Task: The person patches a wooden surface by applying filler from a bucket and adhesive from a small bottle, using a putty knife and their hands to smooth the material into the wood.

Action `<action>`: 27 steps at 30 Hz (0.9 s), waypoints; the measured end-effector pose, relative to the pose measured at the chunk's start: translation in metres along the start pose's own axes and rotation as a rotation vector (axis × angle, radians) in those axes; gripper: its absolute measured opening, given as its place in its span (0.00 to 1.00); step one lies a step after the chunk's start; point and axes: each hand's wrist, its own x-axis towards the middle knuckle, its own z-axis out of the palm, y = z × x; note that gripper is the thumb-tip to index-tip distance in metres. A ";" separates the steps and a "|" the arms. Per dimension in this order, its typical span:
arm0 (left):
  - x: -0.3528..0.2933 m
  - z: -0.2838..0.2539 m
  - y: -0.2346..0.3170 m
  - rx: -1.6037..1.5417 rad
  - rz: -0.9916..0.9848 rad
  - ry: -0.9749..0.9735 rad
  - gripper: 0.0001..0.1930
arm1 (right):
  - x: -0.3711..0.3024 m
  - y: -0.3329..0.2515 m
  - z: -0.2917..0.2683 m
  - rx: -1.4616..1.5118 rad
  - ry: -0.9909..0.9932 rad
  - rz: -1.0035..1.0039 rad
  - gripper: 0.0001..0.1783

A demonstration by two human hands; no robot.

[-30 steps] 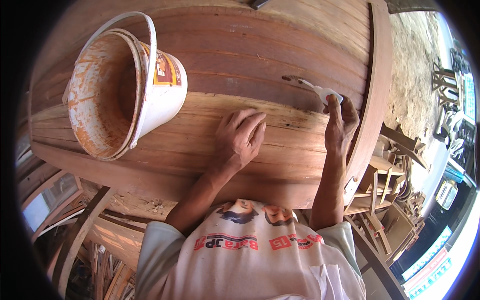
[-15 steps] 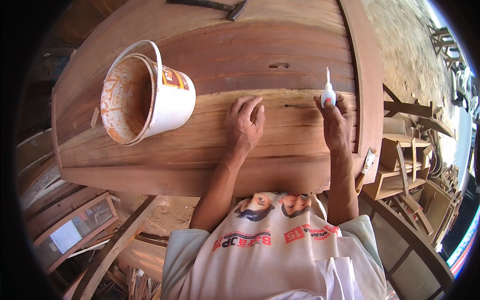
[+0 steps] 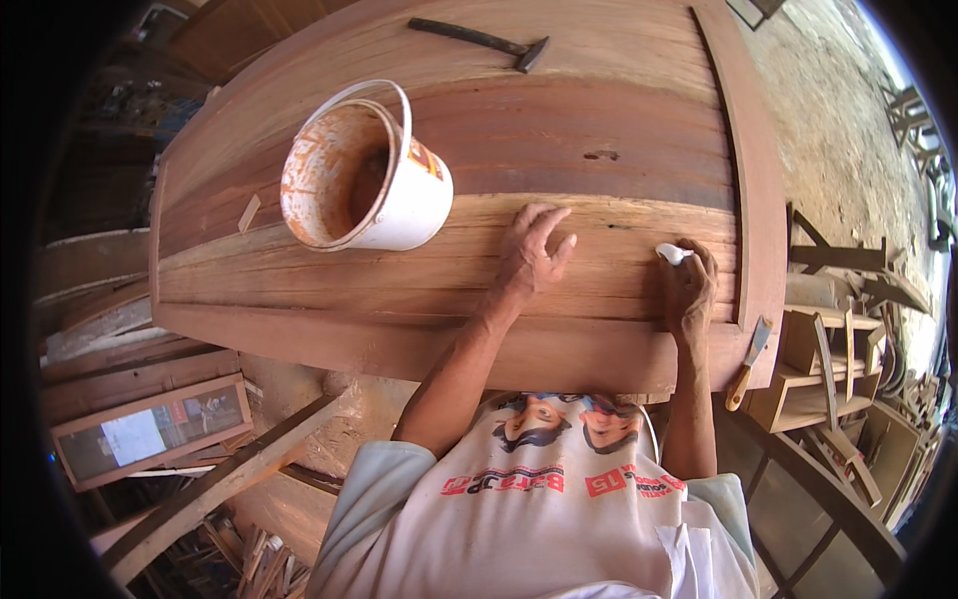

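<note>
My right hand point(image 3: 691, 292) grips a small white squeeze bottle point(image 3: 673, 254) low over the pale plank near the right side of a wooden panel point(image 3: 589, 346). The bottle is tilted, and its thin nozzle cannot be made out. To the left, my left hand point(image 3: 529, 258) rests on the same plank, its fingers loosely bent and its thumb apart, with nothing in it. A white bucket point(image 3: 424, 205), smeared inside with orange-brown residue, stands on the panel left of that hand, its handle raised.
A hammer point(image 3: 474, 38) lies toward the panel's far edge. On the right front corner sits a putty knife point(image 3: 748, 367) with a wooden handle. A wood sliver point(image 3: 248, 213) is left of the bucket. Wooden shelving point(image 3: 823, 394) stands at the right.
My right hand has come down and nearer, and the bottle, upright before, is now tilted. The whole view has shifted, moving the panel rightward in the picture. My left hand keeps its loose pose.
</note>
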 end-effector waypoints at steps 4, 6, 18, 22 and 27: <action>-0.007 -0.006 -0.004 -0.058 -0.019 -0.026 0.21 | -0.002 -0.006 -0.023 0.016 -0.136 0.021 0.34; -0.012 -0.008 -0.007 -0.071 -0.015 -0.022 0.20 | -0.010 0.009 -0.048 0.059 -0.130 -0.009 0.33; -0.011 -0.006 -0.009 -0.041 0.101 0.071 0.11 | 0.134 -0.400 0.055 0.022 -0.658 -0.992 0.08; -0.009 0.001 -0.015 0.044 0.180 0.033 0.10 | 0.137 -0.460 0.154 -0.428 -1.116 -0.850 0.11; -0.011 -0.010 -0.015 0.103 0.166 -0.168 0.13 | 0.135 -0.444 0.237 -0.831 -1.023 -1.378 0.13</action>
